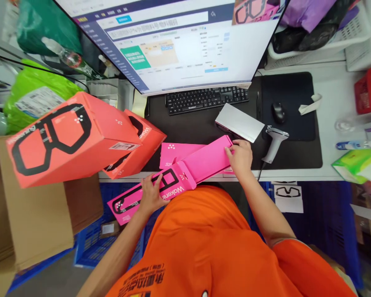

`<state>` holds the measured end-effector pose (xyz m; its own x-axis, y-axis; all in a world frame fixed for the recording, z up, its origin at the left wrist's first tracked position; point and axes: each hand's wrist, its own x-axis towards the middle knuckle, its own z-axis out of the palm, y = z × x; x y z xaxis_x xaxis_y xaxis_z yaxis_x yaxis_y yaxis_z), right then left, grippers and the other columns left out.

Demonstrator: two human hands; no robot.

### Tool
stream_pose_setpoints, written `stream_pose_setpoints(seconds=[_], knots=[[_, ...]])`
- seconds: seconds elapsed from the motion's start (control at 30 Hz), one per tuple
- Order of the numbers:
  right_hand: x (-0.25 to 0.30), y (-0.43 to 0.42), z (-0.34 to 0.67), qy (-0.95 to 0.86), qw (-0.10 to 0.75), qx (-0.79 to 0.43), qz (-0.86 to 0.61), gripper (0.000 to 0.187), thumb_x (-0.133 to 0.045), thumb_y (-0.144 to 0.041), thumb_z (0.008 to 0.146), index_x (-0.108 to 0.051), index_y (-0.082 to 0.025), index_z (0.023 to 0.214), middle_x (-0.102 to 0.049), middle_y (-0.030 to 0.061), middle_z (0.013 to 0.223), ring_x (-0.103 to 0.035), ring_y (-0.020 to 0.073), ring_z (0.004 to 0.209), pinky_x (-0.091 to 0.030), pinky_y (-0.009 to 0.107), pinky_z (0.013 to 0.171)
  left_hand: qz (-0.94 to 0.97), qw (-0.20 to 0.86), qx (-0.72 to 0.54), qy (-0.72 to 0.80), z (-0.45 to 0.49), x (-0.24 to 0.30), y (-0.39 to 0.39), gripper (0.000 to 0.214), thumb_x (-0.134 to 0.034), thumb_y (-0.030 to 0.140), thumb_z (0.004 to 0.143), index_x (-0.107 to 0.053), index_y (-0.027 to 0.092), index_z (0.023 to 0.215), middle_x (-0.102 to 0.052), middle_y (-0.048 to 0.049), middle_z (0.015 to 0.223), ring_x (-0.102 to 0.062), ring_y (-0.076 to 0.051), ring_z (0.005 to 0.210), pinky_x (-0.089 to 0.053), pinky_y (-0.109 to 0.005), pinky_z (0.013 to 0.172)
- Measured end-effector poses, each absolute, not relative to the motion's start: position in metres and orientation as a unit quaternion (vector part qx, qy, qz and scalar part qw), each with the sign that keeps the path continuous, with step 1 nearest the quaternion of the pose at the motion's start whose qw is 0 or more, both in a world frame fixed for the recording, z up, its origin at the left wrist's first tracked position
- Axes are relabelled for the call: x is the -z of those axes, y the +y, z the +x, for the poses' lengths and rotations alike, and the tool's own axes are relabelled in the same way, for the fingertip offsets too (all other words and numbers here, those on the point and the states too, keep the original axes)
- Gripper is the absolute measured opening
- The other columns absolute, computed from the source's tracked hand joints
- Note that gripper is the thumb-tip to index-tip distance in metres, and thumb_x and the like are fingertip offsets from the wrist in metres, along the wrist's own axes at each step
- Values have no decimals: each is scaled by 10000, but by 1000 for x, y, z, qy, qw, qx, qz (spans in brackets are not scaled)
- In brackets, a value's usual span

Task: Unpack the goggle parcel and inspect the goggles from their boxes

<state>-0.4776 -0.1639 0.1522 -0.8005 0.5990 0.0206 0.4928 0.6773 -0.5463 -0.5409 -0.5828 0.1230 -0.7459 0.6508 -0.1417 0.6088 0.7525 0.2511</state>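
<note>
"Desk (pixel 335 93), white and flat-topped: what's on it, from your end?"

"On my head feed, a wide black mat (pixel 188 128) covers its middle. A black keyboard (pixel 208 100) sits just below a large, lit flat-screen monitor (pixel 179 49). To the right I have a small black mouse (pixel 278 112) on a dark mouse pad (pixel 278 86), with a crumpled white strip (pixel 311 106) across the pad's right edge. A grey pistol-shaped scanner (pixel 273 145) lies at the pad's lower left corner, near a slim silver-white box (pixel 239 122)."

"And the hands?"

"Both busy. The left hand (pixel 151 194) grips a long pink carton printed with black glasses frames (pixel 170 178), which reaches past the desk's front edge. The right hand (pixel 241 156) pinches the far end of a plain pink slab (pixel 207 159) that meets the carton at its flap. I can't tell whether they are one piece. Another flat pink piece (pixel 170 152) lies partly underneath, on the mat."

"What about the room?"

"Leftward, I see a big orange-red box (pixel 102 128) overlapping a second orange-red box (pixel 150 138), with an open brown cardboard carton (pixel 40 206) below. Rightward, a white perforated basket (pixel 355 39) and a small red basket (pixel 363 93). Down under the desk, blue plastic crates (pixel 336 218)."
</note>
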Motion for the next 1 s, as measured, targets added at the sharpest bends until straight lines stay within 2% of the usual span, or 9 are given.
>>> stream_pose_setpoints(seconds=[0.17, 0.4, 0.47, 0.53, 0.6, 0.77, 0.83, 0.93, 1.0], knots=[[-141, -160, -473, -863, 134, -343, -346, 176, -655, -365, 871, -684, -201, 814, -625, 132, 1176, -610, 269, 1079, -498, 408, 956, 338, 107, -91, 931, -540, -124, -583, 1099, -774, 591, 604, -357, 112, 1500, -339, -278, 1429, -347, -492, 1367, -176, -722, 1144], [-126, -147, -470, -860, 75, -385, -326, 199, -716, -333, 784, -631, -208, 654, -695, 115, 981, -646, 270, 988, -521, 410, 923, 331, 127, -90, 931, -542, -126, -582, 1107, -800, 585, 583, -373, 128, 1495, -344, -283, 1440, -319, -494, 1392, -152, -717, 1156], [-124, -149, -472, -857, 101, -383, -330, 163, -718, -345, 781, -670, -194, 818, -700, 128, 1064, -656, 269, 1007, -528, 411, 925, 321, 136, -99, 932, -542, -127, -582, 1113, -802, 576, 570, -371, 138, 1498, -353, -279, 1443, -323, -494, 1389, -150, -722, 1150], [-122, -154, -475, -844, 116, -391, -349, 388, -713, -351, 789, -646, -167, 1123, -684, 151, 1195, -673, 266, 1025, -525, 417, 948, 314, 138, -109, 933, -542, -128, -582, 1117, -798, 592, 565, -385, 122, 1490, -359, -284, 1433, -330, -500, 1379, -145, -727, 1146], [-124, -159, -479, -837, 86, -391, -373, 562, -696, -360, 814, -564, -166, 1325, -686, 156, 1246, -688, 279, 1042, -514, 432, 970, 312, 140, -112, 933, -542, -130, -581, 1109, -791, 605, 572, -397, 110, 1483, -359, -286, 1424, -332, -499, 1376, -140, -728, 1147], [-141, -202, -490, -859, -24, -376, -347, 405, -558, -425, 936, -676, -222, 1266, -760, 107, 1105, -706, 324, 1036, -509, 453, 961, 321, 146, -125, 927, -542, -138, -569, 1122, -794, 601, 575, -390, 111, 1500, -360, -272, 1416, -346, -488, 1364, -167, -700, 1158], [-150, -234, -492, -841, -78, -457, -279, 461, -460, -516, 986, -701, -214, 1236, -766, 111, 1090, -715, 319, 1016, -525, 450, 939, 323, 154, -135, 924, -542, -143, -562, 1123, -802, 591, 572, -385, 136, 1510, -355, -255, 1424, -355, -477, 1358, -210, -672, 1158], [-164, -278, -491, -744, -175, -617, -189, 689, -311, -709, 979, -750, -202, 1136, -777, 115, 1044, -732, 302, 970, -556, 451, 912, 313, 153, -153, 925, -540, -151, -556, 1121, -827, 562, 565, -372, 177, 1514, -327, -235, 1455, -344, -475, 1371, -265, -647, 1149], [-174, -291, -491, -682, -197, -689, -146, 801, -226, -780, 950, -761, -206, 1108, -769, 116, 1096, -715, 298, 1069, -542, 465, 973, 291, 141, -175, 930, -539, -158, -555, 1153, -854, 528, 547, -338, 182, 1518, -312, -230, 1471, -345, -471, 1380, -301, -630, 1142]])
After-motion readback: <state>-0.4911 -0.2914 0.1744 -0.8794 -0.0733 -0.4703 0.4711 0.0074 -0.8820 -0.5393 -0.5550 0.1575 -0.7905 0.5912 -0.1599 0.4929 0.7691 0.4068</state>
